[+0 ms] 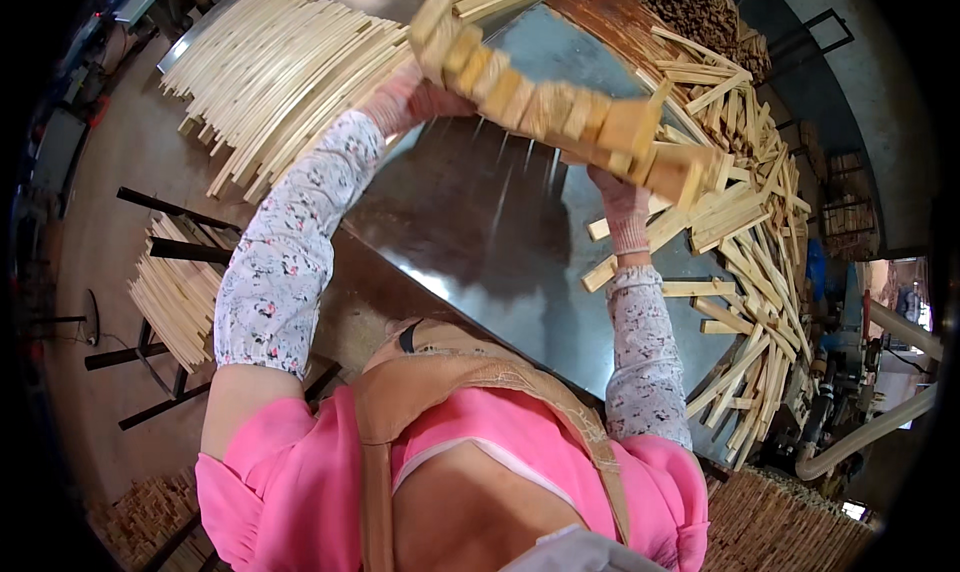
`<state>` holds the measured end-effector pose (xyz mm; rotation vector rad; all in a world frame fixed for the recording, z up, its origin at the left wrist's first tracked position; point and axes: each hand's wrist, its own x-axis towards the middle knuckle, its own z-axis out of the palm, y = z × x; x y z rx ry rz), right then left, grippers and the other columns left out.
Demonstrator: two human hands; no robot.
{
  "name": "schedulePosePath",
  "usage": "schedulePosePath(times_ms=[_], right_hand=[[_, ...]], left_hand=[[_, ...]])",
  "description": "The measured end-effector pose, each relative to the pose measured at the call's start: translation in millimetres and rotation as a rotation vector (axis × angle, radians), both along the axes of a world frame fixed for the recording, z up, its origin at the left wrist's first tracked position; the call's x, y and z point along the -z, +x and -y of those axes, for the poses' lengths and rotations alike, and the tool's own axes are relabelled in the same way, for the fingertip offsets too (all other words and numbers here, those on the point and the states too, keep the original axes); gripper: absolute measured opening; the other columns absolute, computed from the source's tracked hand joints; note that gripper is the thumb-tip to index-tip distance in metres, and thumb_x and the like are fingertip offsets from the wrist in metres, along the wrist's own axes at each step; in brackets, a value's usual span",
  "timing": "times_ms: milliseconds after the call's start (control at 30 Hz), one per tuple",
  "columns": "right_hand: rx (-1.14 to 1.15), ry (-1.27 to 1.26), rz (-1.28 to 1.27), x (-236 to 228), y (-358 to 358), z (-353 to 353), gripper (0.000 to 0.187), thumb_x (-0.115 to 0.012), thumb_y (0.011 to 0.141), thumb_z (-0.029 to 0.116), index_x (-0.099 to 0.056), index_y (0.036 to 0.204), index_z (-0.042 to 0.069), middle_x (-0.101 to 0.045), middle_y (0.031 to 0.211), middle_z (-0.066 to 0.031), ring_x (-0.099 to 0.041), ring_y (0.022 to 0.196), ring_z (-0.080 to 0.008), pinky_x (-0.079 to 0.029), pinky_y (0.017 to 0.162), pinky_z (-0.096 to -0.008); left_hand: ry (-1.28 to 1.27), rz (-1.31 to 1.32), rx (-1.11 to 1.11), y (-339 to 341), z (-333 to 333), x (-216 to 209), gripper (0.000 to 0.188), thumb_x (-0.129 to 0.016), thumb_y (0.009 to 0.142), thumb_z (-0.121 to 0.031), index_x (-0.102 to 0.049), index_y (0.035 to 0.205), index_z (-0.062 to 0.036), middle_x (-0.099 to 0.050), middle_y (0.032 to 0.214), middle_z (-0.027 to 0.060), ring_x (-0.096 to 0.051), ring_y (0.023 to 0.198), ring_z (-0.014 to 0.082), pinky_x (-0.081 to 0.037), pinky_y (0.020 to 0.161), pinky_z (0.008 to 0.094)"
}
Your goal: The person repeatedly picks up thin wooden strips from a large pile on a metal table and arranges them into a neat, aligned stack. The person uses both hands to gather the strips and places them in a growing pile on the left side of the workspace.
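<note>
I have a bundle of wooden sticks lifted off the metal table, held crosswise in front of me with the cut ends facing my way. My left hand, in a pink glove, is pressed against the left end of the bundle, fingers wrapped round it as far as I can see, though the wood hides most of them. My right hand, gloved the same, grips the bundle from underneath near its right end; the fingers go up behind the sticks, so I cannot tell exactly how they lie. The bundle hangs above the table, tilted down to the right, not touching the sheet. Both my forearms are in flowered sleeves.

To my right, on the table's edge, a loose heap of short sticks lies crisscrossed, just beside the bundle's right end. Beyond my left arm a big fan of long pale slats lies neatly side by side. Lower left, another stack of slats rests on a dark metal rack over the floor
</note>
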<state>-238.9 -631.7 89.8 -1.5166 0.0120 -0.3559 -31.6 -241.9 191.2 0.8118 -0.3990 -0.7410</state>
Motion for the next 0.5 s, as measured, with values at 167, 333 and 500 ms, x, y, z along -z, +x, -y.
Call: schedulePosePath(times_ms=[167,333,500], right_hand=[[0.303,-0.578,-0.261,36.7,-94.1,-45.5,0.070,-0.064,0.103,0.046,-0.043,0.164,0.018,-0.052,0.162,-0.0133,-0.050,0.149,-0.0366,-0.051,0.114,-0.0513],[0.101,-0.202,-0.820,73.4,-144.8,-111.5,0.067,-0.064,0.102,0.032,-0.043,0.163,0.012,-0.061,0.150,-0.0195,-0.054,0.143,-0.0363,-0.052,0.111,-0.0500],[0.151,-1.093,-0.656,106.2,-167.9,-159.8,0.045,-0.062,0.101,0.026,-0.056,0.143,0.010,-0.069,0.119,-0.0290,-0.065,0.113,-0.0514,-0.054,0.096,-0.0565]], left_hand=[[0.579,0.190,-0.151,-56.1,-39.6,42.2,0.052,-0.062,0.110,-0.037,-0.055,0.155,-0.0112,-0.072,0.139,0.0144,-0.070,0.124,0.0287,-0.059,0.105,0.0433],[1.388,0.655,0.063,-91.0,-92.4,110.5,0.059,-0.061,0.108,-0.023,-0.044,0.162,-0.0077,-0.073,0.136,0.0209,-0.070,0.125,0.0367,-0.057,0.106,0.0443],[1.578,0.853,0.386,-128.6,-138.9,155.7,0.074,-0.058,0.100,-0.010,-0.032,0.168,-0.0052,-0.070,0.136,0.0270,-0.068,0.127,0.0411,-0.054,0.105,0.0450]])
